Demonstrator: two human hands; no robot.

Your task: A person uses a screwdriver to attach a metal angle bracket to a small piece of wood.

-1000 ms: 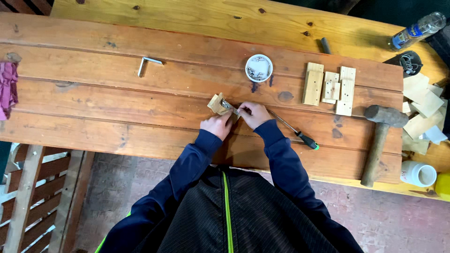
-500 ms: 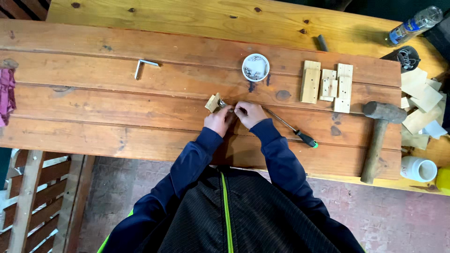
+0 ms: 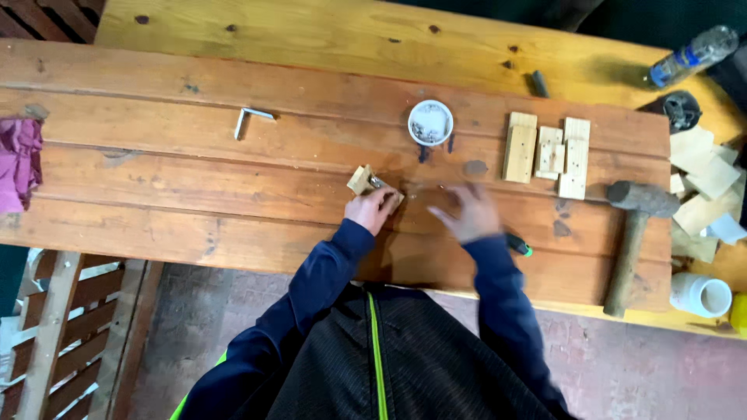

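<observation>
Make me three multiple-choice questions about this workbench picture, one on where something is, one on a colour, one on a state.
1. Where does the hammer lie? A. right of the hands B. far left C. on the floor
2. What colour is the cloth at the left edge? A. green B. pink C. white
3. What is the left hand doing? A. hanging free B. lifting the small round tub C. resting on a small wood block

A, its handle lies by the bench's right end; B, it is pink; C, the fingers lie on the block.
</observation>
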